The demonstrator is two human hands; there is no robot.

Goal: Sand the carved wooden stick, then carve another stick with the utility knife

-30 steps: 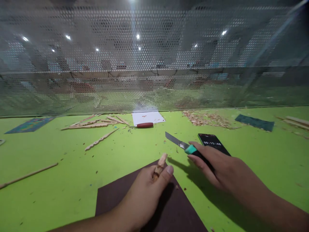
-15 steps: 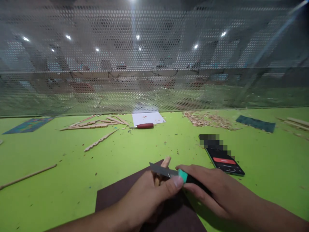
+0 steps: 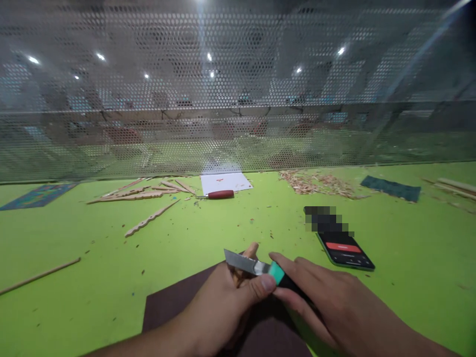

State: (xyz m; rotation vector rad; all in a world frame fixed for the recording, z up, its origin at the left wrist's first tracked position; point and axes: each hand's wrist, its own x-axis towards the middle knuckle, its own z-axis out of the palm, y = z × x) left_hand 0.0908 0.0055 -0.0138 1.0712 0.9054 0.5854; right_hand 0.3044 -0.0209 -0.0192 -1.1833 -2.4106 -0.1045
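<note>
My right hand [image 3: 327, 297] is closed around the black handle of a carving knife [image 3: 243, 263] with a green collar. Its flat grey blade points left and lies across a wooden stick [image 3: 252, 249]. My left hand [image 3: 223, 302] grips that stick, and its thumb presses against the green collar. Most of the stick is hidden by the hand and blade; only its tip and a small part below the blade show. Beneath both hands lies a dark brown sheet [image 3: 167, 307] on the green table.
A phone [image 3: 344, 247] lies right of my hands. Farther back are a red-handled tool [image 3: 220, 194], white paper [image 3: 238, 181], wood shavings [image 3: 316, 184], a dark green strip [image 3: 391, 188] and carved sticks [image 3: 150, 218]. A perforated metal screen [image 3: 238, 114] stands behind. A thin rod [image 3: 40, 276] lies left.
The knife blade has shifted slightly along the stick and turned, so its face shows more broadly. Both hands keep their grip. The whole view has drifted slightly.
</note>
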